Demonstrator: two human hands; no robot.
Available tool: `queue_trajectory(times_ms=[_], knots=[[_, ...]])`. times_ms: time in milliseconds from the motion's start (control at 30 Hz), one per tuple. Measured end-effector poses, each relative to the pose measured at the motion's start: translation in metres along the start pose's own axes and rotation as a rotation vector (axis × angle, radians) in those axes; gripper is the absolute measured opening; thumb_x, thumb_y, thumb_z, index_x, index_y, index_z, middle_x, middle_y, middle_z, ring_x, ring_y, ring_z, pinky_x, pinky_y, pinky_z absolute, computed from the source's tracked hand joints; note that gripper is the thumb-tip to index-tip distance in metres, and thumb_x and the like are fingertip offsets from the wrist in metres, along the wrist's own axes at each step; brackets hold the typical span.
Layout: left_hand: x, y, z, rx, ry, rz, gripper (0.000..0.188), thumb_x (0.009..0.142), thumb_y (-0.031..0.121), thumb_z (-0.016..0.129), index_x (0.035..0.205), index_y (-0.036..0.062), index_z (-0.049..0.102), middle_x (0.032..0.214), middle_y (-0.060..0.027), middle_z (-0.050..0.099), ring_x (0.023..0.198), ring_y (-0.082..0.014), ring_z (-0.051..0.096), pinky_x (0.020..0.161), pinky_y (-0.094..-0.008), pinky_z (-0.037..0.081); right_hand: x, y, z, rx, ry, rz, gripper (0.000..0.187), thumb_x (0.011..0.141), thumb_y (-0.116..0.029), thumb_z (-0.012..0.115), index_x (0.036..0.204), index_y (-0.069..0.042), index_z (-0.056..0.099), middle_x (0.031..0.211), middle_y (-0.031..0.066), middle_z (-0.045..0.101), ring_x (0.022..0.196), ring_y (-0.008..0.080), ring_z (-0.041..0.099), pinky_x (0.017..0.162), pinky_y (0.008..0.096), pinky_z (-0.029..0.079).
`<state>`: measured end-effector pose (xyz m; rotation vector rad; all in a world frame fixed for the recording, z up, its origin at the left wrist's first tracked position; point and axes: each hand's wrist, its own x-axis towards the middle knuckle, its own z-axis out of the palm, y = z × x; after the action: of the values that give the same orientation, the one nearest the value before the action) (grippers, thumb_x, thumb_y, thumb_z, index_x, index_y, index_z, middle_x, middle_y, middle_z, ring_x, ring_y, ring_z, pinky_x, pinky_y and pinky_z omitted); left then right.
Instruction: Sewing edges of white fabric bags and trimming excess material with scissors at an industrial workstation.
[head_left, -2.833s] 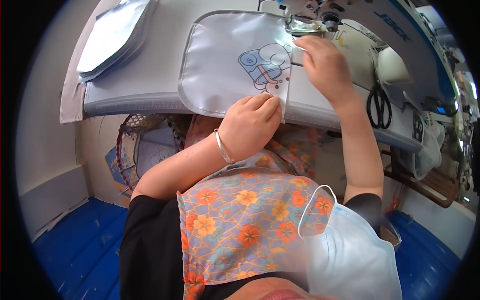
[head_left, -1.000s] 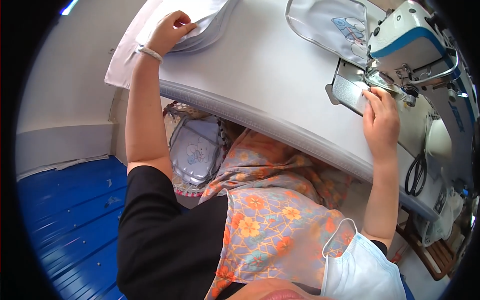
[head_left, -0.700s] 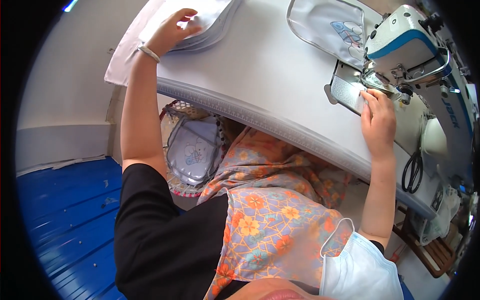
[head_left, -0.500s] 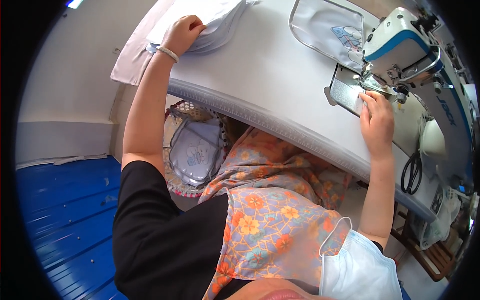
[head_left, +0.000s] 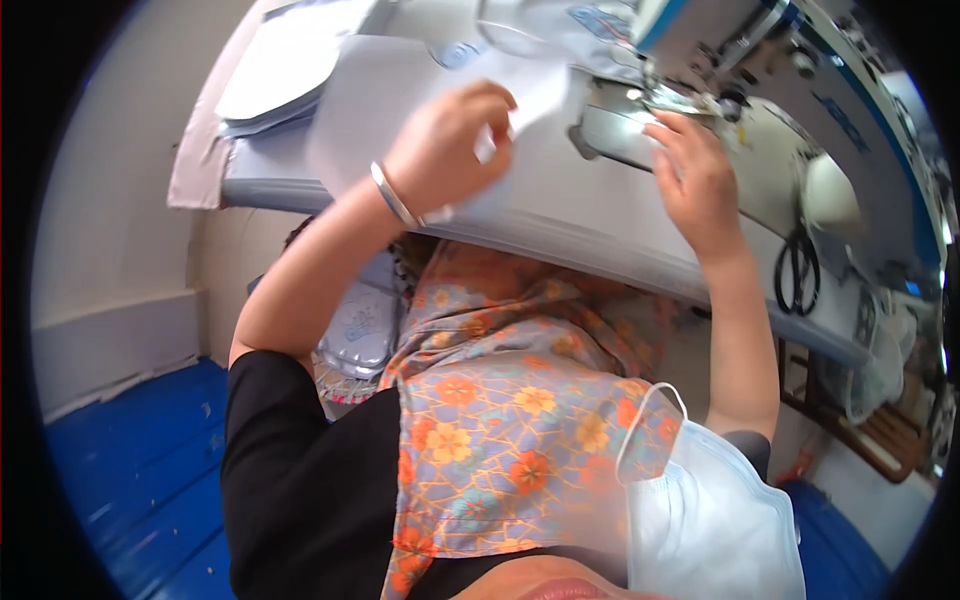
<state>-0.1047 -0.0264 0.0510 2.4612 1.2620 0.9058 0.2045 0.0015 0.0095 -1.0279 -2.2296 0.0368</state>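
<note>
My left hand (head_left: 455,145), blurred by motion, is over the table and pinches a thin white fabric piece (head_left: 360,110) that trails beneath it and to the left. My right hand (head_left: 695,180) rests at the metal plate (head_left: 615,122) of the sewing machine (head_left: 690,30), thumb and fingers apart, fingertips close to the presser foot area. A pile of white fabric pieces (head_left: 285,70) lies at the table's left end. Beyond the plate lies a dark-edged white piece with a printed picture (head_left: 600,22), partly cut off by the frame.
Under the table, a basket (head_left: 345,388) holds finished-looking printed white pieces (head_left: 362,325). Black scissors (head_left: 797,272) hang at the table's right front. A floral apron (head_left: 510,440) covers my lap, and a pale blue mask (head_left: 710,520) hangs at my right side.
My left hand has come off the pile and moved right, bringing a white fabric piece along. The view has shifted; my right hand stays at the machine plate.
</note>
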Motion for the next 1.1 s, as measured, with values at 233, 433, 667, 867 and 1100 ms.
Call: queue_trajectory(times_ms=[233, 433, 667, 867, 1100], knots=[[0.023, 0.041, 0.065, 0.103, -0.131, 0.105, 0.017, 0.084, 0.011, 0.066, 0.098, 0.0021, 0.065, 0.112, -0.0119, 0.066, 0.106, -0.0319, 0.064, 0.095, -0.0403, 0.052, -0.013, -0.017, 0.0, -0.011, -0.135, -0.103, 0.031, 0.091, -0.014, 0.068, 0.121, -0.006, 0.071, 0.129, 0.0126, 0.066, 0.121, 0.0323, 0.061, 0.104, 0.0426, 0.049], [0.051, 0.015, 0.101, 0.338, -0.121, 0.107, 0.041, 0.094, 0.009, 0.058, 0.134, -0.0007, 0.059, 0.142, -0.0156, 0.058, 0.135, -0.031, 0.052, 0.115, -0.0403, 0.04, -0.015, -0.02, -0.005, 0.012, -0.084, -0.073, 0.028, 0.087, -0.009, 0.07, 0.114, -0.002, 0.071, 0.123, 0.0126, 0.068, 0.116, 0.0318, 0.063, 0.099, 0.0419, 0.052], [0.057, 0.009, 0.109, 0.3, -0.015, 0.216, 0.042, 0.089, 0.007, 0.055, 0.13, 0.0029, 0.062, 0.138, -0.0136, 0.062, 0.134, -0.0277, 0.054, 0.112, -0.0415, 0.042, -0.006, -0.013, -0.009, -0.019, -0.155, -0.028, 0.024, 0.087, -0.008, 0.067, 0.11, -0.002, 0.071, 0.12, 0.0123, 0.07, 0.112, 0.0309, 0.065, 0.097, 0.0406, 0.052], [0.063, 0.005, 0.111, 0.291, -0.024, 0.22, 0.041, 0.09, 0.007, 0.055, 0.13, 0.0041, 0.062, 0.14, -0.0116, 0.061, 0.134, -0.0271, 0.054, 0.111, -0.0426, 0.042, -0.001, -0.008, -0.003, -0.068, -0.072, -0.055, 0.022, 0.088, -0.006, 0.066, 0.108, -0.002, 0.072, 0.116, 0.011, 0.071, 0.108, 0.0299, 0.066, 0.095, 0.0399, 0.053], [0.068, -0.003, 0.112, 0.282, -0.009, 0.233, 0.039, 0.091, 0.008, 0.055, 0.129, 0.0047, 0.063, 0.141, -0.0105, 0.061, 0.134, -0.027, 0.054, 0.112, -0.0449, 0.041, -0.001, -0.008, 0.003, -0.07, -0.006, -0.043, 0.022, 0.087, -0.003, 0.066, 0.108, -0.003, 0.073, 0.115, 0.0105, 0.071, 0.107, 0.0292, 0.066, 0.092, 0.0393, 0.055]])
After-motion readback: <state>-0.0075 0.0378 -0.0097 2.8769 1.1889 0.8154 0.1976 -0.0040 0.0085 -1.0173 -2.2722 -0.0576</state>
